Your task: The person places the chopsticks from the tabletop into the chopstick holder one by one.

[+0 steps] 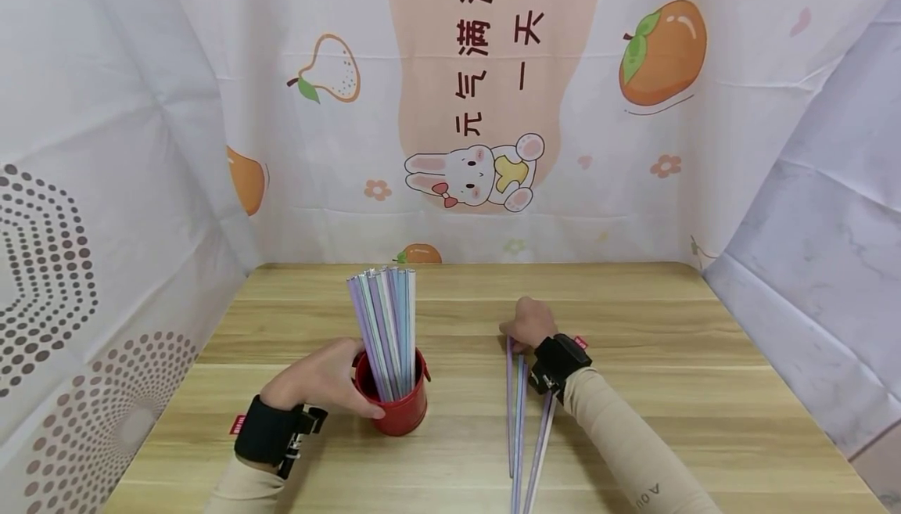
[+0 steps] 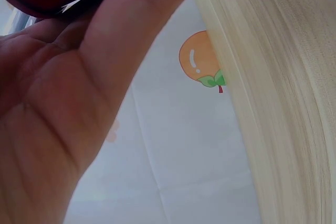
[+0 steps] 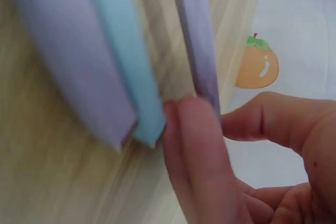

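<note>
My left hand (image 1: 320, 379) grips the side of a small red bucket (image 1: 407, 418), its thumb across the near rim. A bundle of thin purple, blue and whitish straw-like sticks (image 1: 387, 326) stands in the bucket, leaning slightly left. To the right, my right hand (image 1: 529, 323) pinches the far end of a purple straw-like stick (image 1: 510, 420) between thumb and fingers. In the right wrist view, that purple stick (image 3: 197, 35) runs to the fingertips; a light blue stick (image 3: 126, 51) and another purple stick (image 3: 73, 51) lie beside it.
Several loose sticks (image 1: 540, 451) lie lengthwise on the wooden table (image 1: 450, 467) beneath the right wrist. A white curtain (image 1: 317, 224) printed with fruit and a rabbit hangs behind the table's back edge. Light patterned cloth (image 1: 162, 264) stands at the left side.
</note>
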